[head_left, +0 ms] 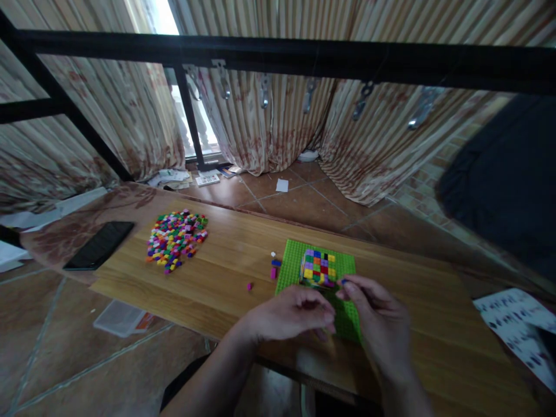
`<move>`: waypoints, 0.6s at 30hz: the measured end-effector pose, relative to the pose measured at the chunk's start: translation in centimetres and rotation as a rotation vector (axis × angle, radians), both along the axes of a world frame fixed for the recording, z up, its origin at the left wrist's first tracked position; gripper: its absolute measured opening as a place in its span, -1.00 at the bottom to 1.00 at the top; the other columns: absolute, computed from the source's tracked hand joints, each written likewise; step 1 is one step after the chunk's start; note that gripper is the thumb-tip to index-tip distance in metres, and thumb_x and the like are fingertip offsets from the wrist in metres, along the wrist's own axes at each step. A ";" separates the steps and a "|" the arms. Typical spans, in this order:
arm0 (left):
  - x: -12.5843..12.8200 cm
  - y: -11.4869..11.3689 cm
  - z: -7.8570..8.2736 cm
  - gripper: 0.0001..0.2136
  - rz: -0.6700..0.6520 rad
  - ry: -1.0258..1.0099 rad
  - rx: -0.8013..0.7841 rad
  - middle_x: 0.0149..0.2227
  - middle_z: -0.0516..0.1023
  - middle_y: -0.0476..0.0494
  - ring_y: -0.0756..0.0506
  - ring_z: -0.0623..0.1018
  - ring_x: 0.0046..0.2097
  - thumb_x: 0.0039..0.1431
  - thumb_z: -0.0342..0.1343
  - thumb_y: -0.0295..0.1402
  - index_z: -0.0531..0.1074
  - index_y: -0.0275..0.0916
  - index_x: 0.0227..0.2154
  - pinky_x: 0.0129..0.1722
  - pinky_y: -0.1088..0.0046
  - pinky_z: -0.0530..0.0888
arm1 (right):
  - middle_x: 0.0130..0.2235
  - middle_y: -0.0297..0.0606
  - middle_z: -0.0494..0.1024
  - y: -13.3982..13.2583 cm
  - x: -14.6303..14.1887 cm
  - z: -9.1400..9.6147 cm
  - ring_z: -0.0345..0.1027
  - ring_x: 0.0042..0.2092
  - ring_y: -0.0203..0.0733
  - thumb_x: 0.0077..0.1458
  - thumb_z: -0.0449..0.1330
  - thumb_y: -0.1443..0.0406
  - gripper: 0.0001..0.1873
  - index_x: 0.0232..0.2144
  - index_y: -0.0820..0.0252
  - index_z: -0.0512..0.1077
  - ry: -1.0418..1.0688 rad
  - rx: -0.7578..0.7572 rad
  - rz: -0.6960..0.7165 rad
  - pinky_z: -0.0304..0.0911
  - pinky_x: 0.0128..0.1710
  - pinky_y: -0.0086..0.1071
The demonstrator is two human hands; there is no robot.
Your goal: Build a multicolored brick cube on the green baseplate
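A green studded baseplate [290,255] lies on the wooden table, and a block of multicoloured toy bricks [319,267] is built up on it. My right hand [382,315] is at the baseplate's right side, with thumb and forefinger pinched on a small blue toy brick [344,282] close to the built block. In front of the block, over the plate's near edge, is my left hand [295,313]; its fingers are loosely curled and apart, with nothing visible in them. Left of the plate lie a magenta brick [273,273], a blue brick [276,263] and a white piece [273,254].
A pile of mixed small bricks [176,237] covers part of the table's left side. One magenta brick [249,286] lies alone. Further left is a black tablet-like slab [99,245]. A clear plastic lid or box [118,318] is on the floor. A black rail with hooks [278,55] crosses above.
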State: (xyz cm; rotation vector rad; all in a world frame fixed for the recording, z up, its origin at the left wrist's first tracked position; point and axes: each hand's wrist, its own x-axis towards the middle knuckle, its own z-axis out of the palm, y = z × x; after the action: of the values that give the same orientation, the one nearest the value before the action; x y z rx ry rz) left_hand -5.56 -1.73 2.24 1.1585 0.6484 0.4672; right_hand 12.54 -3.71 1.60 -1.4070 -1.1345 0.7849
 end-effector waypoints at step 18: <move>-0.1 -0.2 -0.2 -0.71 -0.376 0.336 0.467 -0.29 0.65 -0.08 -0.03 0.59 -0.32 0.18 0.14 -0.24 0.50 -0.23 -0.08 -0.36 0.54 0.39 | -0.31 -0.28 0.61 0.7 0.6 -0.8 0.49 -0.30 -0.16 -0.01 0.33 0.16 -0.80 -0.31 0.07 0.58 -0.072 -0.019 0.038 0.40 -0.31 -0.30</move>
State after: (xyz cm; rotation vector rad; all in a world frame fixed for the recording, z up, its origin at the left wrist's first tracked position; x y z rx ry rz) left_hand -5.63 -1.91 2.09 1.7870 0.6038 0.0983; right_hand 13.14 -2.98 0.82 -1.4428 -1.2147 0.7787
